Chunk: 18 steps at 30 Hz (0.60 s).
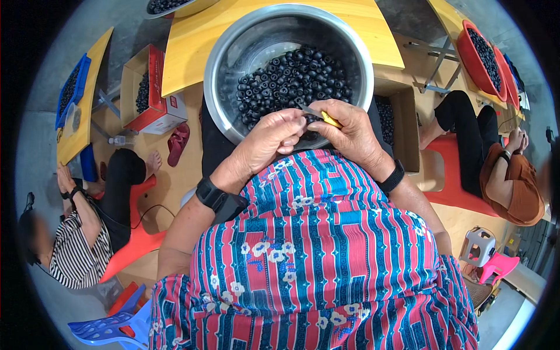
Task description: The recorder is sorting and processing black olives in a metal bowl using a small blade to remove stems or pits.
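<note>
A wide steel bowl [218, 76] stands in front of my body, its near rim close to my lap. Inside it lies a heap of small black round parts [286, 79], many with a hole in the middle. Over the near side of the bowl, my right hand [350, 128] grips a small knife with a yellow handle [331, 119]; its grey blade [305, 107] points left. My left hand [271, 137] is closed in a pinch right beside the blade. Whatever sits between its fingertips is mostly hidden.
Under the bowl is a yellow table [184, 58]. Cardboard boxes of black parts stand left [129, 87] and right [408, 125]. Two people sit on red stools, one left [87, 227] and one right [507, 181]. Red basins [466, 49] rest on the right table; a slipper [178, 143] lies on the floor.
</note>
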{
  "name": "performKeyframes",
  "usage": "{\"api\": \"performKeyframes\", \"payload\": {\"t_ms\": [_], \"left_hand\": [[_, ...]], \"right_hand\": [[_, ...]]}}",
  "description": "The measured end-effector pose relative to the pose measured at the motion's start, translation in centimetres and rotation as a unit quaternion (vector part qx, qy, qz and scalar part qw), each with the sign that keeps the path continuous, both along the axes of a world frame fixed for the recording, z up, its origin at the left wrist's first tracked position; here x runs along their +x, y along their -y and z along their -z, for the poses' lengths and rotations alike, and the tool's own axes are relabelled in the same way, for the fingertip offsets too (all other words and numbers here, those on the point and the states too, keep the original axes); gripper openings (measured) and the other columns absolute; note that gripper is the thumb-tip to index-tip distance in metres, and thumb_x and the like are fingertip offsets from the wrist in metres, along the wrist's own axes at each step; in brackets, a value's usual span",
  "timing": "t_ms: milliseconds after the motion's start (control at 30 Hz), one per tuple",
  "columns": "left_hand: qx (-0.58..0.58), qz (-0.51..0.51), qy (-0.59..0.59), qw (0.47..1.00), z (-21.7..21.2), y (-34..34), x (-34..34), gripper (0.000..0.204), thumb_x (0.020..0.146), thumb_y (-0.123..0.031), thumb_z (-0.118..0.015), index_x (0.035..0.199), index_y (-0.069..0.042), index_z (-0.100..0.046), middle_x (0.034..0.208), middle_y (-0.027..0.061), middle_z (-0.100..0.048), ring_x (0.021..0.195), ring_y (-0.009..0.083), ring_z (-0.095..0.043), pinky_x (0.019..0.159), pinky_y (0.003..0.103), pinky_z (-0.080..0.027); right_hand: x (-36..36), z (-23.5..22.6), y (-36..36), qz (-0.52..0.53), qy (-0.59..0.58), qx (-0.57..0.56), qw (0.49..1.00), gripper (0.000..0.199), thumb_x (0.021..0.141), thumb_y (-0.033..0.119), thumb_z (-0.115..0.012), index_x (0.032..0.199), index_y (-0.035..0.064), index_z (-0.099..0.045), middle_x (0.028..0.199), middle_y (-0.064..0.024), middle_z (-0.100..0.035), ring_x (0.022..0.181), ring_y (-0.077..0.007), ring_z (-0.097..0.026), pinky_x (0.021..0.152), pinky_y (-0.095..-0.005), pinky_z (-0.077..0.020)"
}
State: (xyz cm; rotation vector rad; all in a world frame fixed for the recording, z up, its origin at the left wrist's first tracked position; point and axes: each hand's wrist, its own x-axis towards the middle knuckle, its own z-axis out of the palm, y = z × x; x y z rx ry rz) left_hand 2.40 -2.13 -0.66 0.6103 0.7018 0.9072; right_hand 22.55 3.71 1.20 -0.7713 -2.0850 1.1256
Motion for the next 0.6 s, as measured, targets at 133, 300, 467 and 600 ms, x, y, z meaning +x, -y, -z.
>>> {"api": "performKeyframes", "payload": {"t_ms": [133,300,467,600], "left_hand": [[-0.003,-0.019,-0.025,1.000,0.8,0.1,0.1,0.018,0.103,-0.023,-0.053,0.110,-0.007,-0.055,0.080,-0.0046,-0.047,0.062,0.0015,-0.036,0.052,0.016,-0.030],[0.038,-0.013,-0.040,0.998,0.8,0.1,0.2,0.021,0.104,-0.027,-0.049,0.111,-0.008,-0.053,0.084,-0.0033,-0.047,0.063,0.0021,-0.036,0.054,0.016,-0.032],[0.037,-0.033,0.040,0.998,0.7,0.2,-0.2,0.023,0.105,-0.028,-0.046,0.111,-0.007,-0.052,0.087,-0.0025,-0.047,0.065,0.0024,-0.037,0.055,0.016,-0.032],[0.039,-0.043,0.101,0.993,0.7,0.3,-0.2,0.020,0.105,-0.026,-0.046,0.111,-0.007,-0.051,0.087,-0.0019,-0.047,0.067,0.0032,-0.037,0.058,0.017,-0.033]], "right_hand": [[-0.2,0.1,0.0,-0.017,0.012,0.019,1.000,0.024,0.085,0.010,-0.071,0.107,0.0041,-0.067,0.096,-0.0144,-0.069,0.090,-0.0301,-0.067,0.079,-0.0336,-0.0515],[-0.2,0.1,0.1,0.013,0.011,0.034,0.999,0.022,0.087,0.012,-0.069,0.106,0.0036,-0.066,0.094,-0.0154,-0.067,0.088,-0.0318,-0.066,0.077,-0.0352,-0.0508],[0.4,-0.4,0.0,0.062,0.032,0.018,0.997,0.024,0.092,0.023,-0.062,0.102,0.0019,-0.064,0.087,-0.0168,-0.063,0.081,-0.0332,-0.063,0.072,-0.0366,-0.0494],[0.4,-0.3,-0.1,0.005,0.040,0.083,0.996,0.022,0.092,0.025,-0.061,0.093,0.0026,-0.061,0.081,-0.0160,-0.058,0.075,-0.0351,-0.059,0.067,-0.0396,-0.0475]]}}
